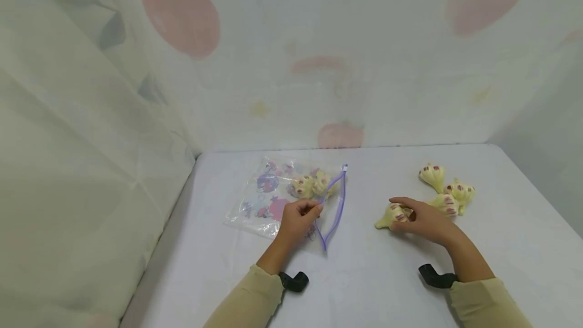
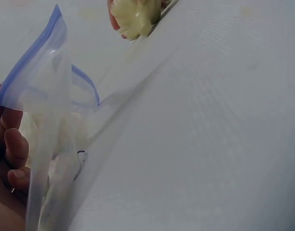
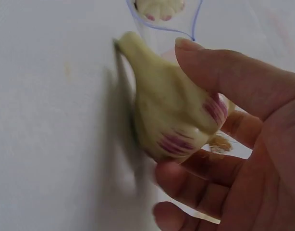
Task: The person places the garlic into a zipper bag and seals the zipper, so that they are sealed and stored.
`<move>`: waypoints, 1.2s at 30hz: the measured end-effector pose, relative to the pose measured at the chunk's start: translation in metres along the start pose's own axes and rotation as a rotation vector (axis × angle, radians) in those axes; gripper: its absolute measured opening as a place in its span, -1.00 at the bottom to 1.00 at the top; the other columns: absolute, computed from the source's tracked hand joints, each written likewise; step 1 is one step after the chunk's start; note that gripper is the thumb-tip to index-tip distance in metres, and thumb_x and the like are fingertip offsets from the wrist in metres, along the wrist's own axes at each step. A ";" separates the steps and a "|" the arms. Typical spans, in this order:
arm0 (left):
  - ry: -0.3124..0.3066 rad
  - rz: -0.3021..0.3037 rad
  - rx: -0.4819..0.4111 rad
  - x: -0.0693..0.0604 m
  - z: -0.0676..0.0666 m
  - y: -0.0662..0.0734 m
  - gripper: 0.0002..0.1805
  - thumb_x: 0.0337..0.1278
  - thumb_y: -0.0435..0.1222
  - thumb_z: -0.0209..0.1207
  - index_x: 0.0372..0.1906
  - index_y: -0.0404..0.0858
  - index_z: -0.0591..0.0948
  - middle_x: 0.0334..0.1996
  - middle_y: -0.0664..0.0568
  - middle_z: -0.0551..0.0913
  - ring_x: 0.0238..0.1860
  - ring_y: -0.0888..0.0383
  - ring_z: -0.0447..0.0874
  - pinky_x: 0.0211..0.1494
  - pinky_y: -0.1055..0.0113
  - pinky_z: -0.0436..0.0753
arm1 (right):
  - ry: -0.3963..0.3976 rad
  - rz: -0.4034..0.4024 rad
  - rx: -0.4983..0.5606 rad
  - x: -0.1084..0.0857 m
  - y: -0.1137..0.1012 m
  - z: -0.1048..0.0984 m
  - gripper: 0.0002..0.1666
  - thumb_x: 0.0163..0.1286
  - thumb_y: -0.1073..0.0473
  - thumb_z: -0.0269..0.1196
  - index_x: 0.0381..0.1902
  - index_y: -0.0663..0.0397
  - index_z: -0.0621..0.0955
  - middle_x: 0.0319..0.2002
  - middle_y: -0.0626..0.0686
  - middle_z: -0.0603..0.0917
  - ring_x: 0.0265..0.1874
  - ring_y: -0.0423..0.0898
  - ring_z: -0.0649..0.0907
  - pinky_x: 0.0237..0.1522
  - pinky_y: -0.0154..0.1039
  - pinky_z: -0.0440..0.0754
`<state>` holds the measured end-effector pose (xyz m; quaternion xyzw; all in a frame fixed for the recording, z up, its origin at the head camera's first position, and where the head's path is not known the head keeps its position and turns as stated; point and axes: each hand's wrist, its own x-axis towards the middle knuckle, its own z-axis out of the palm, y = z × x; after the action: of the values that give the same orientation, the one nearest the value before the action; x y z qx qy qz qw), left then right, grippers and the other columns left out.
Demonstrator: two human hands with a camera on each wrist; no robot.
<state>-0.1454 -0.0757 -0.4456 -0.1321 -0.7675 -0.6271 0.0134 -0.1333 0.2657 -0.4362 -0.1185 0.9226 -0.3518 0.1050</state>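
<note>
A clear printed zip bag (image 1: 255, 206) lies on the table with its purple-edged mouth gaping to the right. My left hand (image 1: 298, 219) pinches the near lip of that mouth between thumb and fingers. Inside the bag sit garlic bulbs (image 1: 311, 185), seen through the plastic. To the right, my right hand (image 1: 423, 220) grips one garlic bulb (image 3: 171, 106) with thumb and fingers around its purple-streaked body. Its stem points toward the bag, and the bulb is at or just above the tabletop; I cannot tell which.
Beyond my right hand lie further garlic bulbs: one at the back (image 1: 431, 176), one at the right (image 1: 461, 192), and one partly behind the hand (image 1: 445, 204). The white table (image 1: 364, 287) meets a printed curtain (image 1: 273, 90) at the back. Another curtain hangs on the left.
</note>
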 end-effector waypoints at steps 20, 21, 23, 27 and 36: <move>-0.015 0.021 -0.008 0.001 0.000 -0.003 -0.85 0.23 -0.36 0.27 -0.31 -0.41 0.73 -0.47 -0.25 0.70 -0.56 0.32 0.49 -0.50 0.51 0.47 | 0.052 0.044 0.363 0.029 -0.018 0.009 -0.12 0.14 0.11 0.49 0.31 0.11 0.29 0.28 0.32 0.34 -0.45 -0.03 0.63 -0.49 -0.13 0.62; -0.016 0.023 -0.006 0.001 0.000 -0.003 -0.85 0.24 -0.36 0.27 -0.31 -0.41 0.73 -0.48 -0.25 0.70 -0.56 0.33 0.49 -0.50 0.51 0.47 | 0.049 0.053 0.370 0.031 -0.018 0.009 -0.10 0.14 0.10 0.49 0.33 0.09 0.27 0.28 0.33 0.34 -0.44 -0.02 0.65 -0.50 -0.13 0.62; -0.017 0.029 -0.004 0.002 0.000 -0.003 -0.85 0.24 -0.36 0.26 -0.31 -0.41 0.73 -0.48 -0.25 0.69 -0.56 0.34 0.48 -0.50 0.51 0.46 | 0.046 0.064 0.366 0.034 -0.019 0.010 -0.03 0.15 0.07 0.49 0.41 -0.01 0.22 0.32 0.34 0.30 -0.46 0.01 0.68 -0.51 -0.13 0.61; -0.013 0.035 -0.004 0.002 0.000 -0.004 -0.85 0.25 -0.37 0.26 -0.31 -0.42 0.73 -0.48 -0.26 0.70 -0.56 0.32 0.49 -0.50 0.52 0.46 | 0.049 0.063 0.342 0.041 -0.024 0.013 0.03 0.18 0.01 0.46 0.51 -0.19 0.19 0.23 0.36 0.44 -0.45 0.02 0.70 -0.49 -0.12 0.62; -0.005 0.010 -0.014 0.001 0.001 -0.002 -0.86 0.23 -0.37 0.27 -0.32 -0.41 0.73 -0.48 -0.26 0.70 -0.54 0.29 0.50 -0.49 0.52 0.47 | 0.048 -0.005 0.427 0.049 -0.040 0.022 -0.13 0.18 0.24 0.44 0.41 -0.08 0.34 0.09 0.30 0.51 -0.46 -0.08 0.57 -0.48 -0.12 0.64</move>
<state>-0.1470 -0.0752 -0.4479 -0.1376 -0.7626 -0.6320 0.0135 -0.1676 0.2086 -0.4311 -0.0874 0.8290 -0.5423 0.1049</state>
